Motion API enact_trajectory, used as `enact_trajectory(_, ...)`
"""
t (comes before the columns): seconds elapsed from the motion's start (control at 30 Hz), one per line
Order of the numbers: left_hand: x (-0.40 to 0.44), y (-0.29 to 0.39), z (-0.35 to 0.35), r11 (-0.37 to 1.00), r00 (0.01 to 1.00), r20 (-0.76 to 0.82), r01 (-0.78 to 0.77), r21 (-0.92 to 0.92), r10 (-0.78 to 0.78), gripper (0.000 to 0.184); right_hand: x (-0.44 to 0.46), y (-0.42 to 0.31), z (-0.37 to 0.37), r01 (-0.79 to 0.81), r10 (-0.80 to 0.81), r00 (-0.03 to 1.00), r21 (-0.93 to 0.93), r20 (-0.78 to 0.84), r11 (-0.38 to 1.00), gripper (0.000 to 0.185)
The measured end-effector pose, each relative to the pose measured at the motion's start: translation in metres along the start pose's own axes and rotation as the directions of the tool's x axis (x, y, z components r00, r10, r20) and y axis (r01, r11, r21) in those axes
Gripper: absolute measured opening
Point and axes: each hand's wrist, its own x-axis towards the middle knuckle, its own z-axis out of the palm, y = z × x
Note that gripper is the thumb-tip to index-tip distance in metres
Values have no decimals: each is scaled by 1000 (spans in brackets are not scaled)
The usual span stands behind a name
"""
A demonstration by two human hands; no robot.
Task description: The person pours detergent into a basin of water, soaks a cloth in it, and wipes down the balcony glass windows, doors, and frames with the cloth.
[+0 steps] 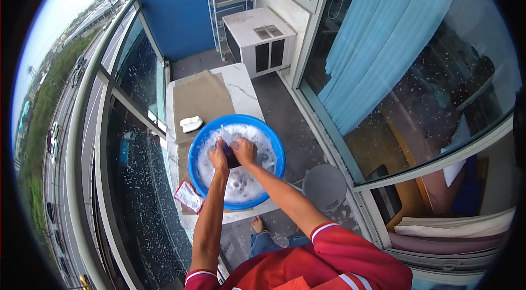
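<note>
A round blue basin [280, 150] full of foamy white suds [241, 187] stands on a marble-patterned table. Above the suds, near the middle of the basin, both my hands grip a dark purple cloth [234, 163]. My left hand [218, 156] is closed around its left side. The fingers of my right hand [245, 151] are curled onto its right side, close to the left hand. Something pale shows between the hands at the top, too small to name. Behind the basin's left rim lies a white object [190, 124], perhaps a soap bar or brush.
A brown mat [200, 95] covers part of the marble-patterned table [241, 84]. A red-and-white packet [189, 197] lies left of the basin. On the floor at right stands a grey bucket [324, 187]. A glass railing [82, 131] runs along the left; a white cabinet [257, 24] stands behind.
</note>
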Motion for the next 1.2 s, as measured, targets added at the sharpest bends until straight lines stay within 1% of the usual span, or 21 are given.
enact_trajectory(0.07, -12, 5, -9, 941, 976, -24, -202, 273, 216, 48, 1, 48, 16, 207, -195, 967, -59, 161, 977, 17)
enact_trajectory(0.13, -20, -9, -16, 530, 735, 212, -628, 570, 644, 35, -22, 61, 3, 246, -236, 968, -159, 81, 956, 16)
enact_trajectory(0.2, -32, -40, -20, 411, 807, 392, -570, 711, 441, 27, -36, 63, -24, 203, -193, 973, -78, 126, 976, 26)
enact_trajectory(0.23, -56, -36, -15, 540, 896, 395, -440, 718, 204, 27, -42, 62, -51, 244, -238, 966, -44, 104, 969, 29)
enact_trajectory(0.27, -58, -65, -24, 568, 833, 510, -532, 628, 215, 31, -41, 61, -81, 296, -295, 953, -11, 67, 955, 33)
enact_trajectory(0.37, -100, -74, -22, 62, 867, 497, -498, 865, 31, 38, -40, 121, -167, 330, -325, 925, -6, -196, 944, 35)
enact_trajectory(0.4, -108, -82, -25, -96, 862, 494, -486, 869, 111, 39, -38, 155, -196, 301, -298, 919, -29, -259, 953, 37)
enact_trajectory(0.47, -124, -81, -30, -87, 875, 447, -438, 895, 187, 35, -51, 262, -221, 1, 4, 945, 14, -327, 1000, 41)
enact_trajectory(0.5, -129, -75, -31, 47, 907, 386, -399, 916, 166, 35, -73, 348, -207, -229, 211, 904, -3, -372, 974, 40)
enact_trajectory(0.53, -134, -72, -34, 151, 923, 331, -362, 920, 198, 33, -104, 424, -200, -560, 509, 823, -214, -253, 800, 49)
enact_trajectory(0.57, -140, -63, -29, 259, 947, 282, -314, 914, 155, 31, -134, 490, -205, -640, 712, 700, -401, 46, 655, 67)
enact_trajectory(0.6, -141, -66, -29, 514, 973, 181, -229, 827, 142, 30, -154, 504, -212, -760, 890, 446, -487, 93, 431, 84)
enact_trajectory(0.63, -147, -68, -24, 290, 937, 224, -301, 909, 268, 28, -200, 545, -198, -935, 964, 254, -237, 75, 264, 92)
enact_trajectory(0.67, -149, -70, -20, 223, 887, 274, -372, 901, 372, 28, -218, 560, -189, -935, 965, 248, -240, 86, 262, 92)
enact_trajectory(0.73, -152, -67, -12, 397, 912, 130, -293, 870, 388, 30, -252, 579, -176, -984, 820, -89, 78, 565, -160, 89)
enact_trajectory(0.83, -154, -65, -5, 496, 920, 67, -268, 826, 386, 31, -272, 597, -133, -948, 778, 41, 271, 627, -169, 87)
enact_trajectory(0.97, -156, -62, -1, 601, 972, 19, -161, 783, 235, 30, -244, 550, -91, -910, 714, 72, 339, 696, -239, 90)
enact_trajectory(1.03, -153, -61, -3, 475, 962, 59, -185, 860, 268, 29, -231, 539, -75, -885, 696, 100, 383, 711, -265, 91)
enact_trajectory(1.1, -155, -60, -6, 410, 973, 40, -134, 902, 229, 30, -230, 550, -70, -887, 714, -55, 295, 698, -356, 81)
enact_trajectory(1.13, -151, -64, -12, 317, 969, 91, -162, 934, 228, 29, -214, 545, -79, -893, 714, -29, 303, 700, -333, 81)
enact_trajectory(1.2, -144, -56, -17, 93, 885, 457, -465, 881, 94, 28, -189, 536, -114, -999, 824, -39, -27, 565, -29, 73)
